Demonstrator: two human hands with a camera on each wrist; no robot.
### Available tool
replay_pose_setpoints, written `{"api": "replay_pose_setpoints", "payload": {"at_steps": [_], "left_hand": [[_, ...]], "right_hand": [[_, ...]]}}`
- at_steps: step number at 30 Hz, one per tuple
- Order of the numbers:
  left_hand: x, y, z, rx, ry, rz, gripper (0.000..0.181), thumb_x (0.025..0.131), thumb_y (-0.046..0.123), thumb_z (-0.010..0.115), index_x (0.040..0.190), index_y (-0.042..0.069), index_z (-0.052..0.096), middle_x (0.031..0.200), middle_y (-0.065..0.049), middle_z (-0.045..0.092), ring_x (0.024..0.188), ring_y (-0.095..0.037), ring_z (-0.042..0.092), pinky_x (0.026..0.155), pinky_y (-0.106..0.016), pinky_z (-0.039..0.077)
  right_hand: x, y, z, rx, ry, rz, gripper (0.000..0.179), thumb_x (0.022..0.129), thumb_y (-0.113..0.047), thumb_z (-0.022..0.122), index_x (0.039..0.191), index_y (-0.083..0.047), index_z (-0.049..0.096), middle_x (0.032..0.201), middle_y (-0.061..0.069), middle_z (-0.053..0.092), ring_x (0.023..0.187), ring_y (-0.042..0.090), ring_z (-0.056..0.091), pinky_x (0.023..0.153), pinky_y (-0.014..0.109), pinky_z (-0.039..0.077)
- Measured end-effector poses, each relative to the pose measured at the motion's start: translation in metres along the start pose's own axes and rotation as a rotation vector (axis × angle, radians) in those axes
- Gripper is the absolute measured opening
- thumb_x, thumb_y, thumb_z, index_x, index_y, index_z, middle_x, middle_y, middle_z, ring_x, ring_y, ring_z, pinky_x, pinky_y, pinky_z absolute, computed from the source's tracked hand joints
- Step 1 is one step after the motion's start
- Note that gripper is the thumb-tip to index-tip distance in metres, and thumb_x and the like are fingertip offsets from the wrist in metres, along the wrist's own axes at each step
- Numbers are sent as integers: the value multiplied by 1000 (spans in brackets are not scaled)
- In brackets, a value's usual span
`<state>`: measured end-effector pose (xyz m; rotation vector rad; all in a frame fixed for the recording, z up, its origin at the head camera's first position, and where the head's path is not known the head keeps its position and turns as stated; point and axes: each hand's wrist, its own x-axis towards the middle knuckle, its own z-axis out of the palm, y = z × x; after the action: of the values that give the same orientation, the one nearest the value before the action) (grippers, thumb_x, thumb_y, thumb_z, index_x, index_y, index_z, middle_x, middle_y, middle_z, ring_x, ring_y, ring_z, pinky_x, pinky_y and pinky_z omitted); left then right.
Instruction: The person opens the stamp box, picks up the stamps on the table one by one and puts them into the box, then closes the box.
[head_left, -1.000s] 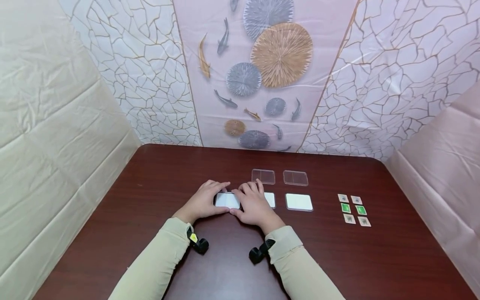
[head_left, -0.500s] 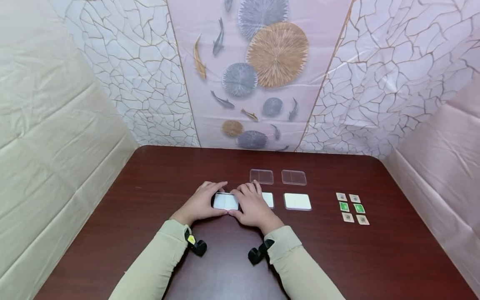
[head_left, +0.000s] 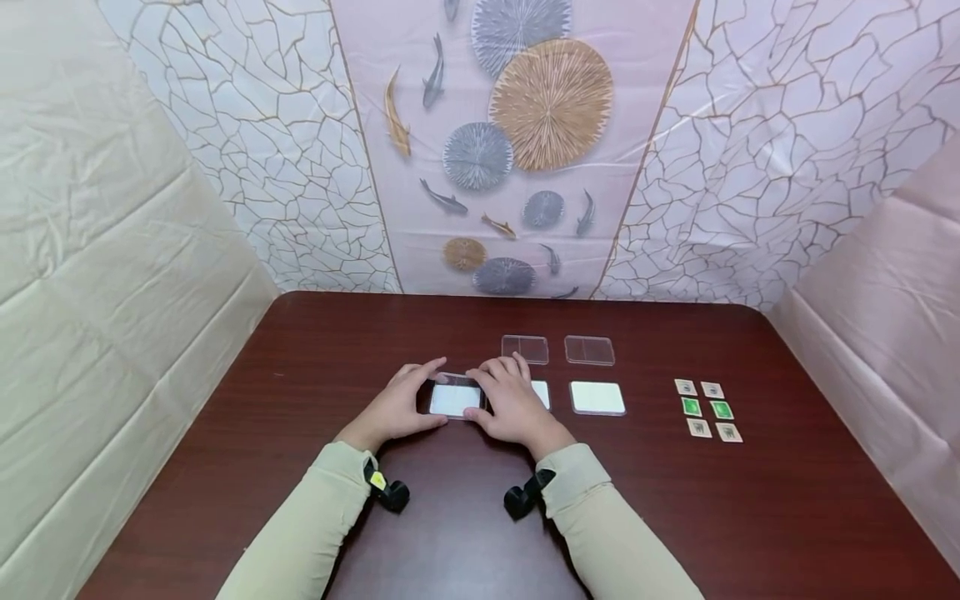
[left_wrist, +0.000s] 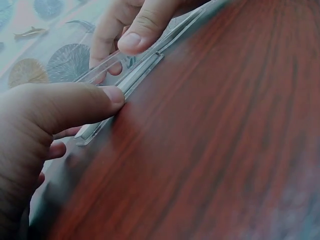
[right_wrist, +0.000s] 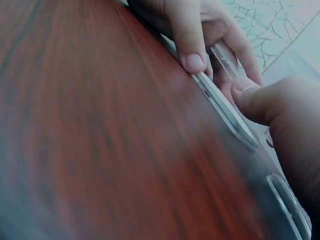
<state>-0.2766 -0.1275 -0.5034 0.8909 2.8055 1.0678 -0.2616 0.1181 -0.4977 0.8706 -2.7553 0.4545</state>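
Observation:
My left hand holds a shallow clear plastic case with a white filling on the table, its thumb pressed on the near edge. My right hand pinches a clear lid, raised from the case and tilted in the right wrist view. In the left wrist view the white-filled base lies flat under the lid. The right fingers partly hide a second white-filled case; a third lies to its right.
Two clear lids lie flat behind the cases. Several small square tiles, including a green tile, sit in two columns on the right. The brown table meets a patterned cloth backdrop.
The clear lid has come up from the case, so it shows above the white filling. My right thumb has moved up from the near edge; the left hand barely shifted.

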Motion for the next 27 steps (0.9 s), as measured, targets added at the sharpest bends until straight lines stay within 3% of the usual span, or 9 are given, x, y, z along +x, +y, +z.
{"api": "replay_pose_setpoints", "payload": {"at_steps": [14,22,27], "left_hand": [[-1,-2,0,18,49,1,92,76,23,88,154,11,40,123,6,63,128,-25,43,108,-47,39],[1,-4,2,28,45,-7,92,76,25,89,153,12,41,122,8,63,127,-23,43,108,-45,39],[1,-5,1,12,38,-15,90,77,25,89,153,13,42,122,8,63,126,-22,44,107,-45,40]], "right_hand": [[28,13,-4,1,-90,203,53,99,-45,61,145,-19,55,136,8,54,137,36,35,119,60,9],[53,10,-4,-12,-114,295,36,98,-43,62,131,-30,63,137,3,56,139,35,33,119,62,5],[63,9,-2,-63,-131,323,34,97,-42,63,129,-31,64,140,2,56,143,39,30,119,64,4]]}}
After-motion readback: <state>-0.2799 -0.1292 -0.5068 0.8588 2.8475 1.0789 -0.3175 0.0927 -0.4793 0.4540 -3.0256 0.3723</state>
